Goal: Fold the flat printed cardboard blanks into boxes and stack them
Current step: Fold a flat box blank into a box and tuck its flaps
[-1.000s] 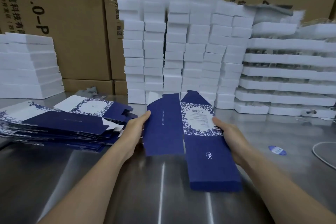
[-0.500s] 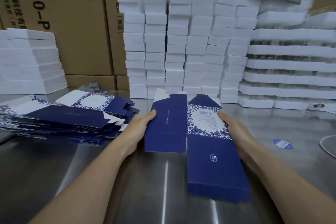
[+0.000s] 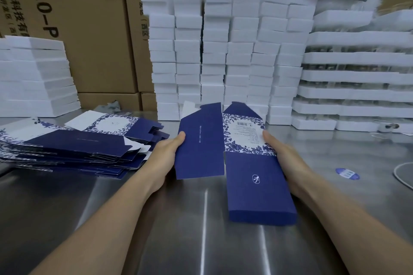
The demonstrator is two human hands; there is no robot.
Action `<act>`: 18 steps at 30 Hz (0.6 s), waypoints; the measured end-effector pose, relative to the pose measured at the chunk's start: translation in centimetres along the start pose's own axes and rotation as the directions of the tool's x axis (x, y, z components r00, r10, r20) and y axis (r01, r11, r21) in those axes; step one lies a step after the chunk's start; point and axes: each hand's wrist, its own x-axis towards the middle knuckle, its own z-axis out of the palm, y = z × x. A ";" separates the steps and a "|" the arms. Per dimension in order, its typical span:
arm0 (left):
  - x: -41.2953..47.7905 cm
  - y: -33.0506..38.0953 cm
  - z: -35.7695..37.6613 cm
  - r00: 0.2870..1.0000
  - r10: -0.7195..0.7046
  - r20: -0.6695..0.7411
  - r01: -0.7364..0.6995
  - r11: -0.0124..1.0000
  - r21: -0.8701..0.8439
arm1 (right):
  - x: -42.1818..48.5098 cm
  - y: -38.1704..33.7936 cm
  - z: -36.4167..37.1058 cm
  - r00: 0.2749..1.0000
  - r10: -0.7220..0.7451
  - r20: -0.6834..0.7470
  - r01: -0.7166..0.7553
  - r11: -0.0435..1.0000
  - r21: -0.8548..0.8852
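Note:
A navy blue cardboard blank point(image 3: 243, 163) with a white floral printed panel is held over the steel table in front of me. My left hand point(image 3: 166, 152) grips its left edge with the thumb on top of the plain blue panel. My right hand point(image 3: 279, 152) grips the right edge beside the floral panel. The long lower panel with a small white logo hangs down toward me, its bottom flap bent. A messy pile of flat blanks point(image 3: 73, 149) of the same print lies on the table to the left.
The steel table point(image 3: 201, 241) runs under my arms. Tall stacks of white foam blocks point(image 3: 223, 51) stand behind the blank, more foam point(image 3: 33, 78) at far left and foam trays point(image 3: 357, 87) at right. Brown cartons point(image 3: 89, 18) line the back. A blue sticker point(image 3: 347, 173) and a white cable point(image 3: 400, 174) lie at right.
The blank and both hands have shifted slightly away from me and up the view. The grip of both hands is the same.

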 end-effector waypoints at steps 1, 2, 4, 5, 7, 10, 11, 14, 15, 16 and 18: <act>0.0 0.0 0.0 1.000 -0.006 -0.008 0.006 1.000 -0.019 | -0.1 0.0 0.0 1.000 -0.010 -0.003 0.010 1.000 -0.008; 0.0 0.1 0.0 1.000 -0.015 -0.015 0.014 0.999 -0.038 | -0.2 0.0 0.0 1.000 -0.016 -0.003 0.016 1.000 -0.011; -0.1 0.3 0.0 0.999 -0.032 -0.007 0.031 0.997 -0.067 | -0.4 -0.1 -0.1 1.000 -0.002 0.015 0.002 1.000 -0.003; -0.1 0.3 0.0 0.999 -0.037 -0.002 0.037 0.996 -0.076 | -0.5 -0.2 -0.2 0.999 0.021 0.031 -0.021 1.000 -0.001; 0.0 0.4 -0.1 0.999 -0.036 -0.024 0.034 0.996 -0.081 | -0.7 -0.4 -0.4 0.993 0.092 0.071 -0.092 0.996 -0.001; 0.1 0.4 -0.5 0.997 -0.062 -0.037 0.059 0.994 -0.087 | -0.9 -0.6 -0.3 0.983 0.159 0.095 -0.161 0.987 0.010; 0.1 0.4 -0.6 0.996 -0.090 -0.028 0.087 0.992 -0.091 | -0.9 -0.6 -0.1 0.985 0.146 0.088 -0.147 0.989 -0.002; -0.2 0.7 -0.6 0.985 -0.175 0.003 0.174 0.981 -0.080 | -0.6 -0.3 0.2 0.997 0.069 0.022 -0.068 0.997 -0.048; -0.2 0.7 -0.5 0.984 -0.178 0.005 0.178 0.981 -0.076 | -0.6 -0.2 0.2 0.999 0.053 -0.002 -0.053 0.997 -0.049; -0.2 0.7 -0.4 0.986 -0.168 0.005 0.168 0.983 -0.079 | -0.6 -0.2 0.2 0.999 0.044 -0.021 -0.046 0.997 -0.054; -0.2 0.5 -0.2 0.990 -0.138 0.010 0.139 0.986 -0.092 | -0.6 -0.2 0.2 0.998 0.042 -0.039 -0.045 0.997 -0.068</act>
